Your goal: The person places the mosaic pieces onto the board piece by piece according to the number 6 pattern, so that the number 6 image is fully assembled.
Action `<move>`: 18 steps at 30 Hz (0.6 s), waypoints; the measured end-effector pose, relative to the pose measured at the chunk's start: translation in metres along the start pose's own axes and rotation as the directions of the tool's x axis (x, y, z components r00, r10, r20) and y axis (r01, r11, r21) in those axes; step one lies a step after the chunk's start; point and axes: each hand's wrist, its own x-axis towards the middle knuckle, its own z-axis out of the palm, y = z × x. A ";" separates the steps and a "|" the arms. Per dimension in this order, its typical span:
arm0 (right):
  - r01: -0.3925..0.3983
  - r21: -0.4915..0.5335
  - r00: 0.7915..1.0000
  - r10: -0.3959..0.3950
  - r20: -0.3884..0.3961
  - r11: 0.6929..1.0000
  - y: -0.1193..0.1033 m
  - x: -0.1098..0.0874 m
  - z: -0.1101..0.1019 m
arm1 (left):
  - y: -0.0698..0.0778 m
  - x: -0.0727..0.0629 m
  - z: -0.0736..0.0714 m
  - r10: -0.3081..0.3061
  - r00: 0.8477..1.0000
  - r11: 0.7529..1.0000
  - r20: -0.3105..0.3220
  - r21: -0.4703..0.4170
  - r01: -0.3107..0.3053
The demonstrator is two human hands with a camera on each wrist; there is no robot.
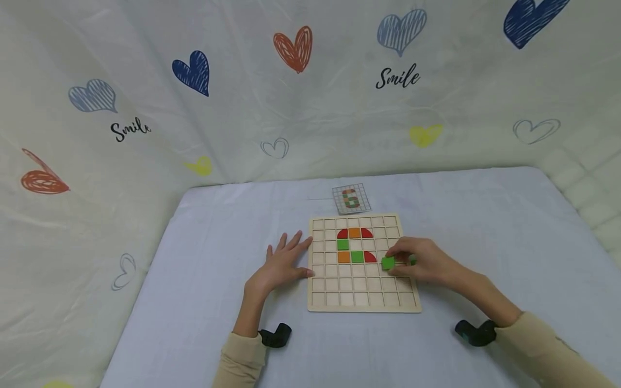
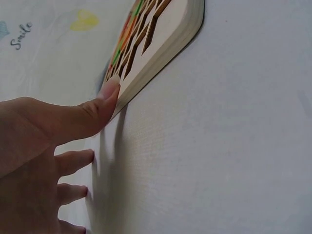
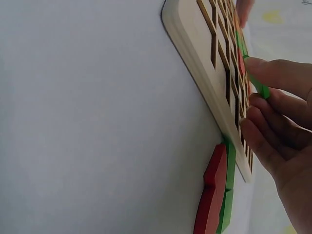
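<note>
A wooden grid board lies flat on the cloth. Set in its cells are red quarter-round tiles, orange tiles and green tiles. Between thumb and fingers, my right hand pinches a green square tile over the board's right part, just right of the lower red quarter-round tile. My left hand rests at the left edge, fingers spread, thumb tip and forefinger right at the rim.
A pattern card with a coloured figure on a grid lies behind the board. Red pieces and green pieces lie beside the board's edge in the right wrist view. A white sheet with printed hearts hangs behind the table.
</note>
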 end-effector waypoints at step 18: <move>0.061 -0.099 0.998 -0.057 0.036 0.993 -0.016 0.015 0.019 | 0.000 0.001 -0.001 -0.013 1.000 1.000 0.012 0.009 0.013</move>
